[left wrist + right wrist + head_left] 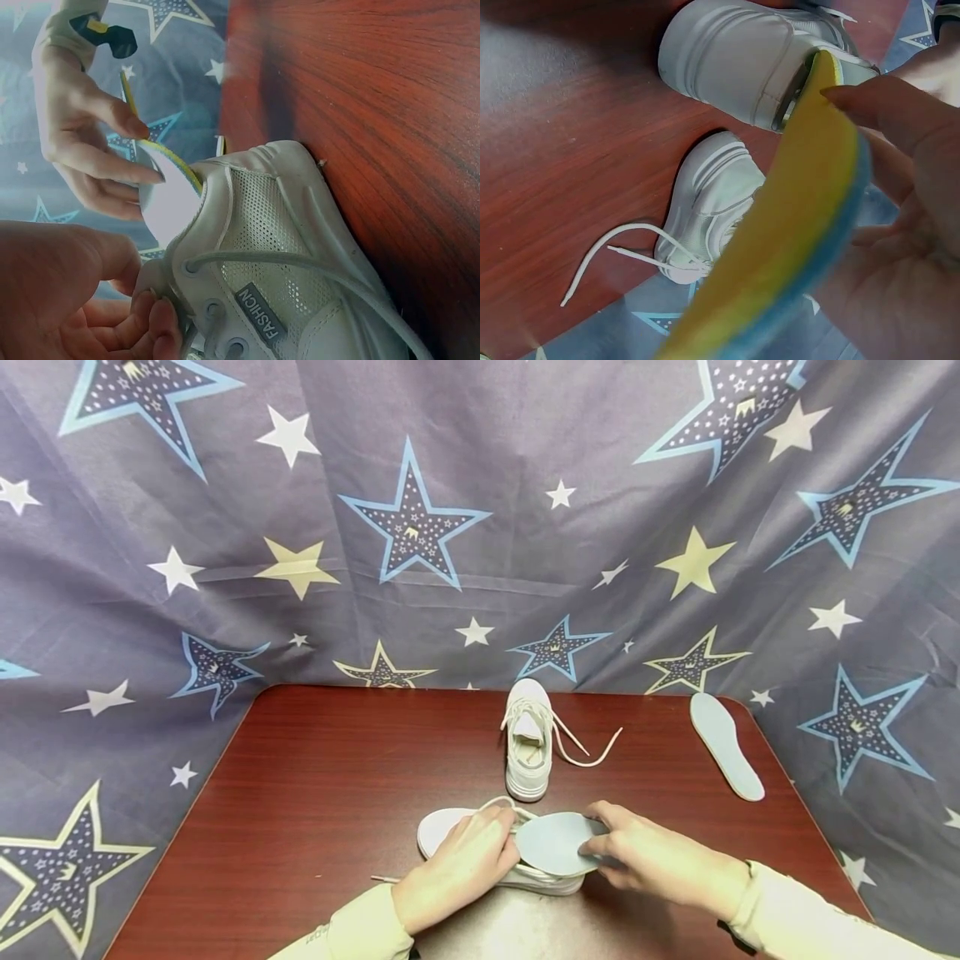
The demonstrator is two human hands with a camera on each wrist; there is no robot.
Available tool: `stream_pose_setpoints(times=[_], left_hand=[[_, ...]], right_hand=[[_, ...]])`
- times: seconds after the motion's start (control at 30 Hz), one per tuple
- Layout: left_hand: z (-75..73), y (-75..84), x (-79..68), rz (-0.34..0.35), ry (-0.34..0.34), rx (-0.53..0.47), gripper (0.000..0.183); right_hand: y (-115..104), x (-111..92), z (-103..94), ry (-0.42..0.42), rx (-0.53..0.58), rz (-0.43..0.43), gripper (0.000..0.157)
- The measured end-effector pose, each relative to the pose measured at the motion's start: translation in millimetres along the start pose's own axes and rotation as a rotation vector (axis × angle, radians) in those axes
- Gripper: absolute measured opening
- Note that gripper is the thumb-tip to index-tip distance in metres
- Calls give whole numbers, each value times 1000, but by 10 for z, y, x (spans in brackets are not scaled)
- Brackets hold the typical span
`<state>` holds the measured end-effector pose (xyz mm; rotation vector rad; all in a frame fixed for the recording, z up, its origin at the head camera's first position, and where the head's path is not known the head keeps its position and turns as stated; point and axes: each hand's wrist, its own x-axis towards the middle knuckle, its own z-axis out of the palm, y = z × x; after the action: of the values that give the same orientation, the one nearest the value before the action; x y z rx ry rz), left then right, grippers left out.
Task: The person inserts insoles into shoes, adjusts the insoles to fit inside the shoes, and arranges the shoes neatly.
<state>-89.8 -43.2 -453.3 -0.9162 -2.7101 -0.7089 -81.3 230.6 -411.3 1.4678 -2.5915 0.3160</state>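
A white lace-up sneaker (438,828) lies near the table's front, its toe to the left. My left hand (465,864) pinches its tongue (154,276) at the opening. My right hand (645,856) grips an insole (553,843), pale blue above and yellow (787,195) underneath. One end of this insole sits in the shoe's opening; the rest slants up and out past the heel. How deep the inner end reaches is hidden. The left wrist view shows the right hand's thumb and fingers on the insole's edges.
Behind stands a second white sneaker (528,756), its loose lace (596,762) trailing right. Another pale blue insole (726,745) lies at the table's far right. A star-patterned cloth (510,552) hangs behind the dark red table (337,760).
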Motion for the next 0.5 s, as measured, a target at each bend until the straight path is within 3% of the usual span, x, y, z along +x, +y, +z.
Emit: stream_pose_setpoints(times=[0.5], left_hand=[[-12, -10, 4, 53, 21, -7, 17]], right_hand=[[5, 159, -150, -152, -86, -3, 20]])
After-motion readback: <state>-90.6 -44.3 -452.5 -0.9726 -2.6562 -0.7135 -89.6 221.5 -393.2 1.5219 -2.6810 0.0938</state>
